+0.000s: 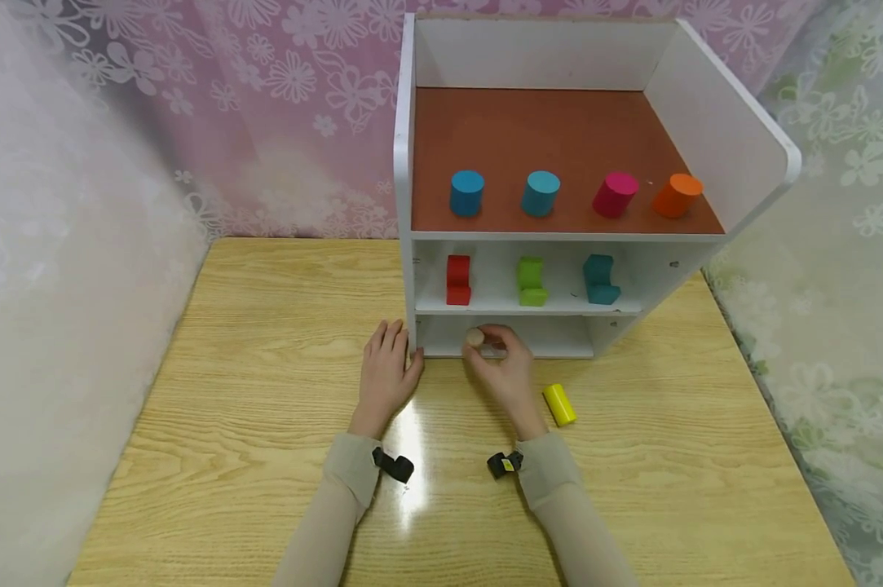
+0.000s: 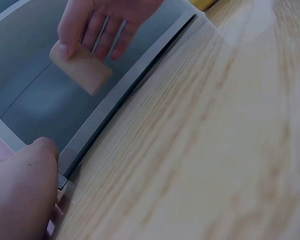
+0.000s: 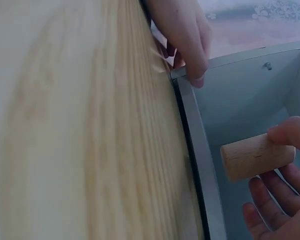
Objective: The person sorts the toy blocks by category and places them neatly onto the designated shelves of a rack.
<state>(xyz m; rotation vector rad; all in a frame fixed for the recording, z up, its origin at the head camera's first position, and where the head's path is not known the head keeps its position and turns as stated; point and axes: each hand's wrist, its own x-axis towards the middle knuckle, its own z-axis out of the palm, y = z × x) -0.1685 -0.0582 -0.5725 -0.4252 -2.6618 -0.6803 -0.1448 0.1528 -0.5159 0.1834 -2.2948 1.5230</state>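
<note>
In the right hand [image 1: 505, 367], thumb and fingers pinch a plain wooden cylinder [image 3: 257, 156] by one end. This hand reaches into the bottom compartment [image 2: 40, 110] of a white shelf unit, and the cylinder is tilted there, over the compartment floor. The left hand [image 1: 387, 373] is at the unit's lower left front corner, its fingers stretched along the outside of the side panel [image 1: 406, 187]. Its thumb lies over the panel's front edge, as the right wrist view shows. To the right of the right hand, a yellow cylinder [image 1: 559, 405] lies on its side on the table.
On the brown top shelf [image 1: 529, 130] stand two blue cylinders [image 1: 466, 194], a pink one [image 1: 615, 196] and an orange one [image 1: 677, 196]. Red [image 1: 458, 280], green [image 1: 532, 282] and teal [image 1: 600, 280] notched blocks stand on the middle shelf. Patterned curtains [image 1: 287, 122] surround the wooden table [image 1: 250, 408].
</note>
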